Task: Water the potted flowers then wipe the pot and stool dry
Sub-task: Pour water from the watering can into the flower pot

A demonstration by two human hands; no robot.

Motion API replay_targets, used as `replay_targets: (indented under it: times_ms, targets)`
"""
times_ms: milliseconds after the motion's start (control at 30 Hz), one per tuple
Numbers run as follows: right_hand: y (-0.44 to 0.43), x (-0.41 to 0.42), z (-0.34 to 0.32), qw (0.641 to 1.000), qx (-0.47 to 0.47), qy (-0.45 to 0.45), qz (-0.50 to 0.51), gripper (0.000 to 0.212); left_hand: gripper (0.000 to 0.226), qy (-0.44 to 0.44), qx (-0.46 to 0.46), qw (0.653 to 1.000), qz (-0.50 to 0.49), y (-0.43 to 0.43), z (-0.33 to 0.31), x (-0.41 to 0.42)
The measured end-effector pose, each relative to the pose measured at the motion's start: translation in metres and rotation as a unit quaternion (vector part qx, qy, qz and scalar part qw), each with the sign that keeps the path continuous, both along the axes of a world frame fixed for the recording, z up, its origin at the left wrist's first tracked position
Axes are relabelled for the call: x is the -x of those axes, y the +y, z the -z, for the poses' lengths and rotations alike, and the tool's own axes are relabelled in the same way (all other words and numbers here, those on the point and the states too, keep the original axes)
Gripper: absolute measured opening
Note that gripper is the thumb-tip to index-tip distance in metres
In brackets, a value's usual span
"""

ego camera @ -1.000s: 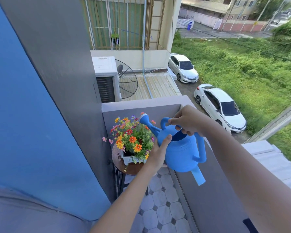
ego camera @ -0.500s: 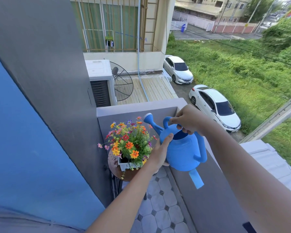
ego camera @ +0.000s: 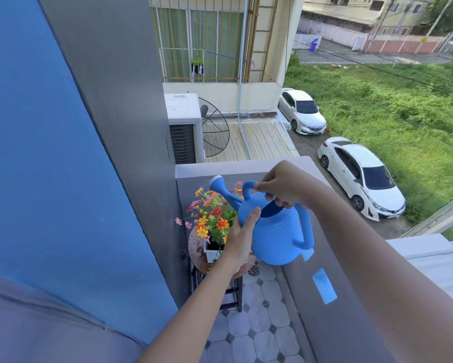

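Note:
A blue watering can [ego camera: 275,234] hangs over the balcony corner, its spout pointing up and left above the flowers. My right hand [ego camera: 285,188] grips its top handle. My left hand [ego camera: 239,241] presses flat against the can's left side. Orange, red and pink flowers [ego camera: 211,217] stand in a small white pot [ego camera: 211,254] on a round brown stool [ego camera: 195,244], just left of the can. My left hand hides part of the pot and stool top.
A grey parapet wall [ego camera: 338,310] runs along the right with a blue strip [ego camera: 324,285] on it. A grey and blue wall [ego camera: 102,153] closes the left. The floor has pale octagonal tiles [ego camera: 256,334] with a drain [ego camera: 253,269]. Parked cars lie far below.
The can has tipped back, its spout rising above the flowers. Both hands stay on it. The camera view has shifted slightly to the left.

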State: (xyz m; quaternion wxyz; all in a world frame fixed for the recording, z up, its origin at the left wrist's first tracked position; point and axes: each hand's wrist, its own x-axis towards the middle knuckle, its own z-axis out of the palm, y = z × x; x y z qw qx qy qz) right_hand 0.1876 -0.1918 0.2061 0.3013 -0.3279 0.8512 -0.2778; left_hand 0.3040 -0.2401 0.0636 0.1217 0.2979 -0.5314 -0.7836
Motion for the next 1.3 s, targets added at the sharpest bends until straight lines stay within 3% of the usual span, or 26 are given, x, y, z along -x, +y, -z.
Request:
replay_targets:
  times_ms: [333,500,667,800,867,1000,1300]
  targets:
    - [0.013,0.000,0.006,1.000,0.014,-0.010,0.007,0.031,0.033,0.001,0.014,1.000,0.008,0.009,-0.003,-0.005]
    - [0.040,0.015,0.014,0.996,0.056,0.002,0.063,0.030,0.042,0.022,0.032,0.999,0.027,0.018,0.000,0.017]
    - [0.081,0.039,0.023,0.983,0.111,-0.022,0.144,0.027,0.068,-0.018,0.072,0.995,0.074,0.034,0.009,0.060]
    - [0.120,0.058,0.029,0.967,0.149,-0.030,0.203,0.028,0.074,-0.034,0.088,0.990,0.104,0.058,0.012,0.093]
    - [0.146,0.070,0.034,0.955,0.167,-0.032,0.242,0.028,0.075,-0.041,0.109,0.985,0.124,0.077,0.009,0.110]
    - [0.197,0.089,0.047,0.926,0.205,-0.049,0.314,0.027,0.031,-0.019,0.144,0.976,0.165,0.120,0.001,0.137]
    - [0.300,0.130,0.111,0.794,0.308,-0.123,0.510,0.023,0.056,-0.042,0.195,0.942,0.270,0.220,0.051,0.218]
